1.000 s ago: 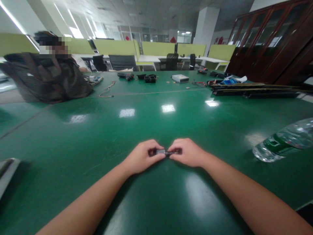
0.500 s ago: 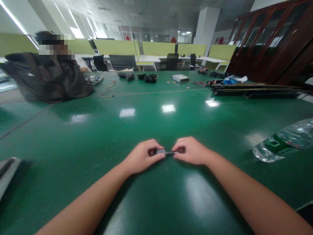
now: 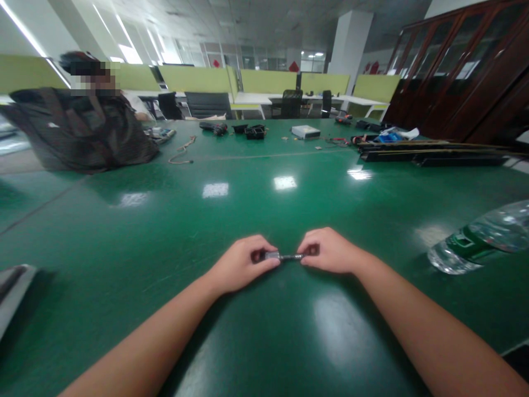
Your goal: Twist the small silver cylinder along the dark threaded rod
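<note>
Between my hands lies a slim pen-like tool (image 3: 290,256), low over the green table. It has a thicker grey-silver barrel on the left and a thin dark shaft on the right. My left hand (image 3: 243,264) is closed in a pinch around the barrel. My right hand (image 3: 328,252) pinches at the far end of the shaft, its thumb and fingertips pressed together there. Its tip is hidden in those fingers, so I cannot make out its exact kind.
A clear water bottle (image 3: 475,240) lies at the right. A large dark bag (image 3: 95,135) stands at the back left, with a person behind it. Farther back are a white box (image 3: 306,132), dark devices (image 3: 255,132), a cable (image 3: 182,154) and long black strips (image 3: 450,154).
My right hand has shifted a little to the right, away from the left hand, and more of the thin shaft shows. My left hand has stayed in place.
</note>
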`<state>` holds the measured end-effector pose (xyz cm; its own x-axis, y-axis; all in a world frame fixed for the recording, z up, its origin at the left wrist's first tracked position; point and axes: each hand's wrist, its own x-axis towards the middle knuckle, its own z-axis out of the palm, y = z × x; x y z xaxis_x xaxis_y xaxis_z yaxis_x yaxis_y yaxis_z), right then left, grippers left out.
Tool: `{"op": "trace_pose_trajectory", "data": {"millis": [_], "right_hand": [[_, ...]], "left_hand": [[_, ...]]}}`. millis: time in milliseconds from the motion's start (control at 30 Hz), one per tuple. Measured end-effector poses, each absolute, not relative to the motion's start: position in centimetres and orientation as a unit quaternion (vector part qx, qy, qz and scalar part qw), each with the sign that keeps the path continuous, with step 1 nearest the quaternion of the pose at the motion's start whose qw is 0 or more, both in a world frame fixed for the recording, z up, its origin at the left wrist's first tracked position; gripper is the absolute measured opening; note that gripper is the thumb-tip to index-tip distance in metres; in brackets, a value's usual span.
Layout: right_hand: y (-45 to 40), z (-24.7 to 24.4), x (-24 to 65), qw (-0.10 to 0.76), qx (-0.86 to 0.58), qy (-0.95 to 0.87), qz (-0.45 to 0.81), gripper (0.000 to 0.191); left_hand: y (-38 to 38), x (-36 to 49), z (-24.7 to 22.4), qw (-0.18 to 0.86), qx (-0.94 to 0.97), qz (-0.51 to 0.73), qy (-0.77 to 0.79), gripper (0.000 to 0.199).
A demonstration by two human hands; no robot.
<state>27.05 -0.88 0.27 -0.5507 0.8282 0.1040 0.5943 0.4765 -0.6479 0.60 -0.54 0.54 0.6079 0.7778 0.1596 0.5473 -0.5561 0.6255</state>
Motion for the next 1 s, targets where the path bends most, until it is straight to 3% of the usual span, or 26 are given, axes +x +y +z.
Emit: {"op": "trace_pose_trajectory", "data": {"millis": [367, 633, 1000], "right_hand": [[-0.6, 0.3, 28.7, 0.197, -0.454, -0.818, 0.294, 0.015], [-1.4, -0.7, 24.9, 0.260, -0.416, -0.822, 0.290, 0.015], [-1.5, -1.1, 24.0, 0.267, -0.382, -0.848, 0.250, 0.015]], "left_hand": [[-0.5, 0.6, 0.5, 0.265, 0.854, 0.210, 0.395, 0.024], [-0.5, 0.7, 0.5, 0.255, 0.860, 0.206, 0.392, 0.025], [-0.6, 0.8, 0.6, 0.245, 0.871, 0.197, 0.377, 0.023]]}}
